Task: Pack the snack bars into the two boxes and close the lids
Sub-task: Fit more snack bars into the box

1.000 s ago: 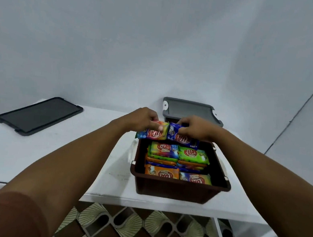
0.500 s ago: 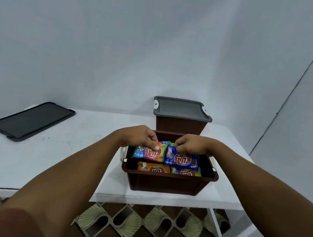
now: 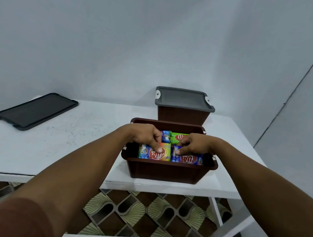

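Snack bars (image 3: 166,136) lie packed in the open brown box (image 3: 166,171), which I see near the front edge of the white counter (image 3: 85,142), right of its middle. Sweeping from the left, a dark grey loose lid (image 3: 35,110) lies flat at the far left of the counter, well apart from both boxes. My left hand (image 3: 143,136) reaches over the left part of the open box. Its fingers (image 3: 158,149) are curled down and pinch the orange-and-green bar (image 3: 155,154) near its upper edge. That bar lies in the front row on the left, label up. Just beside it on the right is the blue bar (image 3: 190,159); I cannot tell whether the two touch. My right hand (image 3: 196,144) has its fingers (image 3: 177,152) clamped on the blue bar's left end. Behind the hands a green bar (image 3: 178,137) shows in the back row, partly covered. Whether more layers lie underneath, I cannot tell. Behind the open box, toward the wall, stands the second brown box (image 3: 182,116), very close to it, with a grey lid (image 3: 184,99) sitting on top. Under the counter, patterned floor tiles (image 3: 143,211) show between the white frame bars.
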